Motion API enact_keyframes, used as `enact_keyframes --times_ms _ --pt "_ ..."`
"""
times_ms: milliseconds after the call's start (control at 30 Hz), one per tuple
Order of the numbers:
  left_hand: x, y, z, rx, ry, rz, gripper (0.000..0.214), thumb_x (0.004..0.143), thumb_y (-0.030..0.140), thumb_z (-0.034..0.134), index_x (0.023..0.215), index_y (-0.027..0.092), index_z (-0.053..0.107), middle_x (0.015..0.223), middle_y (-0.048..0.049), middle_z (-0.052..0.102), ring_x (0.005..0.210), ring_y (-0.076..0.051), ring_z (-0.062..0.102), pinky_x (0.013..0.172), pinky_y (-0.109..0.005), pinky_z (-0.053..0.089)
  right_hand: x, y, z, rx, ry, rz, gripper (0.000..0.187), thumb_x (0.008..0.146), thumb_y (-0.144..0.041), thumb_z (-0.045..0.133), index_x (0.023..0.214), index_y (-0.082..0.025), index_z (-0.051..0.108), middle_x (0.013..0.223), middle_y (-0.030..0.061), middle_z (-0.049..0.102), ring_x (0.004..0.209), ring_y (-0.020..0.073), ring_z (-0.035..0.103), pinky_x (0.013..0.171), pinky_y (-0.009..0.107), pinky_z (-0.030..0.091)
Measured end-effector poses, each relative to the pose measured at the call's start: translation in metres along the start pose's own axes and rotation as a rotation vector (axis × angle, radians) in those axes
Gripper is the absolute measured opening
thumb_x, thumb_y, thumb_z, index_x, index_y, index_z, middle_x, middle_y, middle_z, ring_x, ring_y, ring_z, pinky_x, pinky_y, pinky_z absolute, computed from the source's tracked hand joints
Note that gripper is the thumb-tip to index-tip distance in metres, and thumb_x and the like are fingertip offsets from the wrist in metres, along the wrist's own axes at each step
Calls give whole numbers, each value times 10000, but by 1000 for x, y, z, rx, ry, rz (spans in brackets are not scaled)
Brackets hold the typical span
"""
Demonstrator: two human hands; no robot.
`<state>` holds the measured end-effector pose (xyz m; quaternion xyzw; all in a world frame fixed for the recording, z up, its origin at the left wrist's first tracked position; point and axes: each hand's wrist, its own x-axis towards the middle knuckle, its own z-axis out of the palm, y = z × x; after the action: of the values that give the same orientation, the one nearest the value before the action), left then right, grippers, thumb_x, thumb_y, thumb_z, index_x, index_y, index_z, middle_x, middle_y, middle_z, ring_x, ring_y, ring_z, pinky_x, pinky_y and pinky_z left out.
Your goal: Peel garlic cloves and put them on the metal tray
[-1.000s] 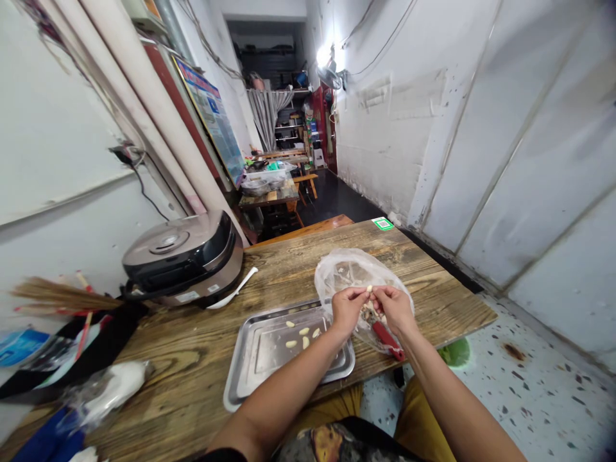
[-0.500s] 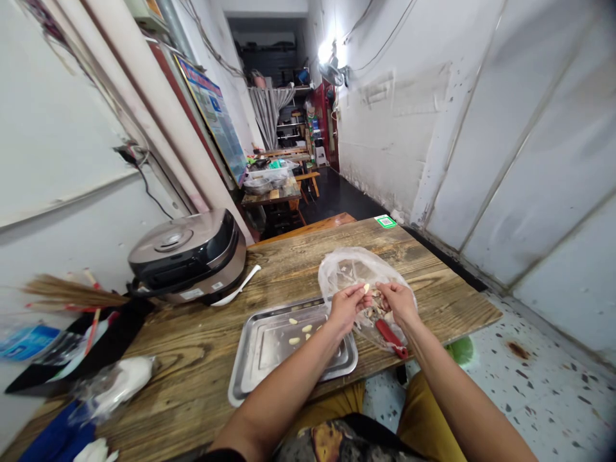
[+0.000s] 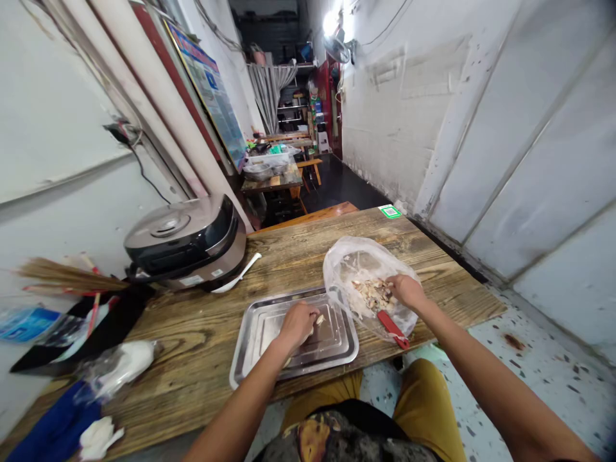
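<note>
My left hand hovers low over the steel tray, fingers curled, with a peeled garlic clove at its fingertips. My right hand reaches into the clear plastic bag, fingers pinched among garlic skins and cloves. A red-handled tool lies against the bag's near side, just below my right wrist. Other cloves on the tray are hidden under my left hand.
A grey rice cooker with a white spoon stands at the table's far left. A straw broom, dark cloth and plastic bags crowd the left end. The wooden table's right edge drops to speckled floor. A white wall runs along the right.
My left hand has carried the peeled clove from above the bag down and left onto the tray. My right hand has dropped into the bag. The view shifted slightly.
</note>
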<state>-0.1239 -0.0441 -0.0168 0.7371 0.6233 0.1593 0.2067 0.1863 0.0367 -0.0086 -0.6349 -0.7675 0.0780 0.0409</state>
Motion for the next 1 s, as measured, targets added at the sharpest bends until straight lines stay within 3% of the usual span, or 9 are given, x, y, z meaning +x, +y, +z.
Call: enact_keyframes --times_ms 133,267,433,600,700,833,1000 --pt "-2 -7 5 42 21 -21 254 778 160 476 879 203 704 830 -44 635 763 -147 557 709 -227 388 2 -7 5 -68 -25 -40 318 846 -238 406 1065 -238 636 966 69 651 853 176 592 663 224 367" --pt "-2 -2 0 91 84 -7 228 787 175 489 843 199 709 762 -45 621 741 -151 547 683 -230 379 1 -9 8 -109 -42 -52 253 821 -281 456 978 -242 650 919 53 629 778 171 586 604 226 340" --pt "19 32 7 -124 159 145 237 811 201 479 898 206 699 810 -30 655 752 -138 579 710 -228 415 -6 -12 13 -77 19 -132 216 822 -254 464 894 -194 658 879 64 594 756 148 553 632 212 337" --pt "65 76 44 -299 131 362 238 797 171 498 945 197 683 940 -33 680 860 -143 604 810 -246 439 -9 -17 24 21 98 -139 232 837 -280 468 844 -186 679 813 64 585 748 151 540 644 211 347" --pt "89 91 64 -194 89 401 273 773 122 493 964 190 675 961 -50 669 908 -160 590 833 -266 435 -10 -16 31 141 158 -114 237 835 -258 462 879 -186 684 807 57 603 740 147 549 665 213 362" --pt "104 99 77 0 -6 345 250 771 161 488 917 190 689 882 -72 657 870 -194 588 778 -285 442 -10 -11 38 360 232 -56 222 788 -237 472 751 -165 678 741 54 630 707 153 560 655 229 380" --pt "108 110 75 -71 -17 323 245 803 250 478 917 206 690 880 -64 660 852 -190 589 765 -279 437 -8 -5 37 1116 254 197 241 724 -380 531 667 -163 618 482 -12 555 446 113 478 464 218 354"
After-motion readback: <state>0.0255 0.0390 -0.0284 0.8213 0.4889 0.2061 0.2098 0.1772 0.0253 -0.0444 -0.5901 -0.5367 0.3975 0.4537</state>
